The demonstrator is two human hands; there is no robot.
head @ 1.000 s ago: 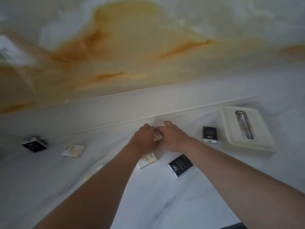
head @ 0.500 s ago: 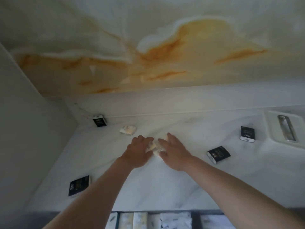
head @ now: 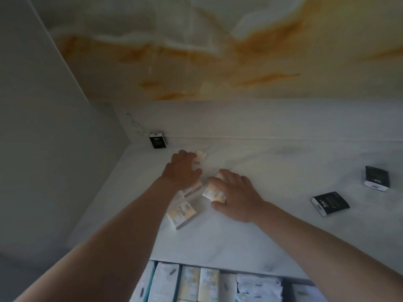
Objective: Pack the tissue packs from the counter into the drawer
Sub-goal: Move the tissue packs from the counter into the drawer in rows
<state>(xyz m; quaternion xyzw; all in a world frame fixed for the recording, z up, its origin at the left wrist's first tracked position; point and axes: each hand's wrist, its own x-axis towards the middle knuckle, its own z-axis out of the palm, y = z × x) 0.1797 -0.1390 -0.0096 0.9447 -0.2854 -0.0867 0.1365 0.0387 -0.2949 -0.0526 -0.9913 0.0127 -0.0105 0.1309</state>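
While both arms reach across the pale marbled surface (head: 283, 232), the right hand (head: 236, 198) lies over a cream tissue pack (head: 212, 192), its grip closing on the pack between fingers and thumb. The left hand (head: 182, 171) is spread flat, fingertips touching a second cream pack (head: 200, 155) beyond it; whether that grip has closed cannot be told. A third cream pack (head: 181, 212), printed "Face", lies loose just below the left wrist, and perhaps another sits under the palm. Right of the right hand, well apart, lie two black packs (head: 330, 203) (head: 376, 178); a third (head: 157, 140) stands beyond the left fingertips. Nearest the camera, the open drawer (head: 287, 289) holds packs upright in rows.
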